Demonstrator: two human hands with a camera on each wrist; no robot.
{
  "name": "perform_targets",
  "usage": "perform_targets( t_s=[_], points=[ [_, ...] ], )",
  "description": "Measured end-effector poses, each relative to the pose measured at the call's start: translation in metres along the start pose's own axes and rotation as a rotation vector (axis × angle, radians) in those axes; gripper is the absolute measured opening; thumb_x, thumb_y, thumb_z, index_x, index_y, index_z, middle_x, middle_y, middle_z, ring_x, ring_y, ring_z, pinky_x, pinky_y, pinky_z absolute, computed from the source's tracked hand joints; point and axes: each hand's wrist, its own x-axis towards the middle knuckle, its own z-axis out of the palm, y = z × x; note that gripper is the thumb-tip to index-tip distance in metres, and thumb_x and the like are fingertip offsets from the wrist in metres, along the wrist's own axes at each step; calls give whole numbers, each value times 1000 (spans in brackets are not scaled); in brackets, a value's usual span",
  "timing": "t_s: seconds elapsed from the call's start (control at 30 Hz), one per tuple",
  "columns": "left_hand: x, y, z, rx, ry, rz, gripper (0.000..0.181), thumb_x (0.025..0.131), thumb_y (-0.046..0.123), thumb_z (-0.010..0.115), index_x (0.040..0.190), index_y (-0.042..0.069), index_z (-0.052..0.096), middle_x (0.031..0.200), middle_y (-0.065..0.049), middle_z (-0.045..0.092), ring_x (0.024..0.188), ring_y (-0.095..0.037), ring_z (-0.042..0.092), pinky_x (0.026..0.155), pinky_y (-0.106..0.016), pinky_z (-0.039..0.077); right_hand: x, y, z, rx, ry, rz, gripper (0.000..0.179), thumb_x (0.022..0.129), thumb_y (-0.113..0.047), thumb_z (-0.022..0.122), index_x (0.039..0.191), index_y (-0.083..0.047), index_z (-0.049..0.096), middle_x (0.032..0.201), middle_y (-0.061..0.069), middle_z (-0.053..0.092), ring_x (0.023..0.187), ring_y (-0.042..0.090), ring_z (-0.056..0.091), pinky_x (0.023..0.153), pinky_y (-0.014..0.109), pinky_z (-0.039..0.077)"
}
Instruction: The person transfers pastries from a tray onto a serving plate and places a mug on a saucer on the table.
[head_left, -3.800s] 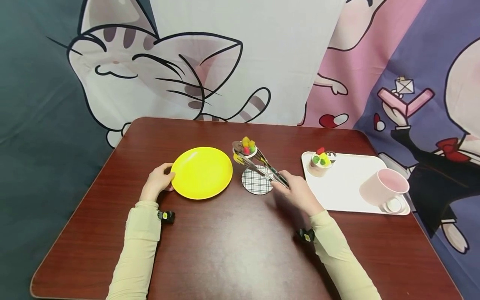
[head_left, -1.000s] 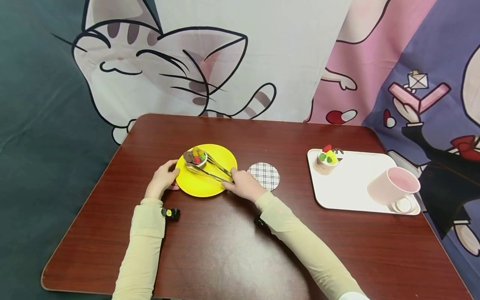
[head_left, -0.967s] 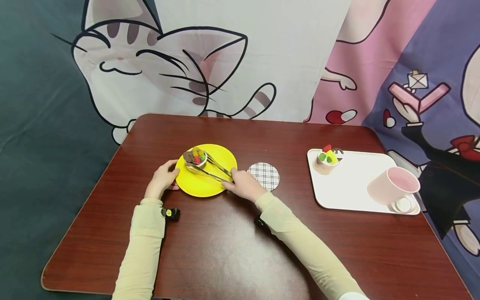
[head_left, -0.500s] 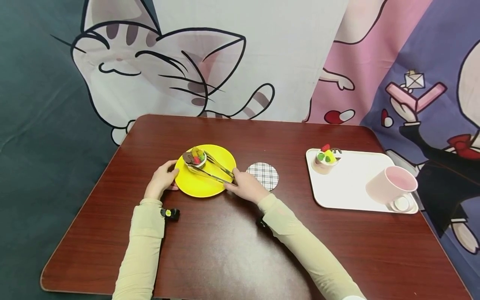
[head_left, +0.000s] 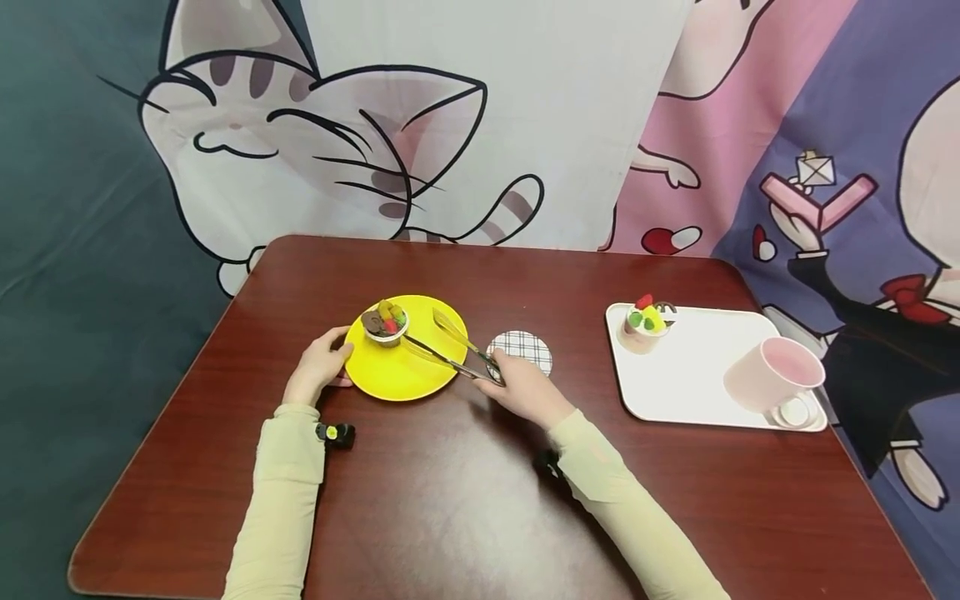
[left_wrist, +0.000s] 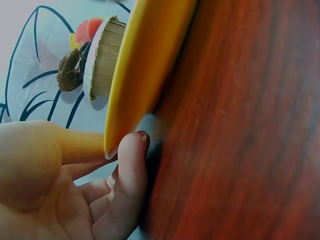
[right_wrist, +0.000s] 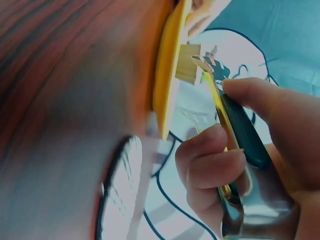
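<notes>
Tongs (head_left: pixel 450 360) are gripped in the right hand (head_left: pixel 528 390), while the cupcake's (head_left: pixel 385 326) plate (head_left: pixel 396 377), between both hands, is pinched by the left hand (head_left: pixel 317 365).

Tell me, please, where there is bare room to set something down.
Bare table lies between the sleeves, and between the coaster and white tray. The tray is bare between its dessert cup and pink mug. The yellow plate is crowded: a second dessert cup, the left hand at its rim, and tongs in the right hand reaching over it.
</notes>
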Motion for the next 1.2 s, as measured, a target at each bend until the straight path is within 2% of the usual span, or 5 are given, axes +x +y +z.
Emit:
perform_targets(
  t_s=[0.1, 0.37, 0.7, 0.97, 1.2],
  points=[
    [1, -1, 1, 1, -9, -2, 53, 105, 27, 38, 155, 18, 24, 120, -21, 46, 60, -8, 58, 63, -25, 61, -12, 5, -8, -25, 29, 21, 29, 89, -29, 68, 91, -4, 54, 67, 1, 49, 59, 15, 46, 52, 26, 39],
    [3, -4, 3, 9, -10, -1, 53, 105, 27, 38, 155, 17, 24, 108, -18, 49, 58, -9, 58, 62, -25, 60, -47, 24, -35, -29, 42, 192, 36, 89, -37, 67, 103, -5, 57, 72, 2, 57, 62, 17, 53, 55, 31, 45],
    [1, -2, 2, 37, 10, 23, 53, 105, 26, 37, 155, 15, 24, 114, -21, 51, 59, -8, 60, 62, -24, 60, -88, 56, -61, -52, 147, 345, 37, 91, -33, 66, 108, -1, 56, 66, 1, 46, 63, 19, 47, 56, 31, 39],
    [2, -3, 2, 37, 3, 24, 53, 105, 27, 37, 155, 15, 23, 110, -20, 51, 59, -8, 61, 63, -24, 60, -119, 74, -77, -64, 221, 499, 43, 94, -35, 61, 115, 2, 52, 81, 17, 61, 72, 29, 56, 63, 44, 46],
    [4, -3, 1, 52, 5, 21, 54, 105, 28, 36, 155, 16, 22, 111, -20, 51, 60, -8, 60, 63, -24, 60, -138, 84, -92, -80, 340, 610, 48, 95, -35, 58, 120, 5, 50, 89, 28, 62, 78, 41, 59, 70, 56, 47]
  ],
)
